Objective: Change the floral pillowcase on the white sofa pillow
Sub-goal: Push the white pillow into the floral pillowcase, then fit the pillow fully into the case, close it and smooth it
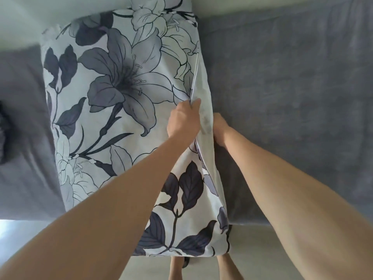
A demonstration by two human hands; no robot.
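My left hand [182, 120] pinches the edge of the floral pillowcase [113, 93] where its side opening runs, fingers curled over the printed fabric at the seam. My right hand [220, 128] sits just across that opening, on the far side of the pale flap; its fingers are tucked behind the cloth, so I cannot tell how they are set or whether they grip anything. Between my two hands the opening gapes a little, and the plain light surface I see there looks like the white pillow [203, 102] inside the case, though it may be the case's own lining. The pillow in its case stands on end against the grey sofa [292, 87], its lower end hanging past the front edge of the seat toward me. Both my forearms reach in from below, the left crossing over the printed front. Below the pillow's bottom edge I see my feet [177, 267] on the pale floor [262, 249]. A dark bundle [4, 134] lies at the left edge on the sofa.
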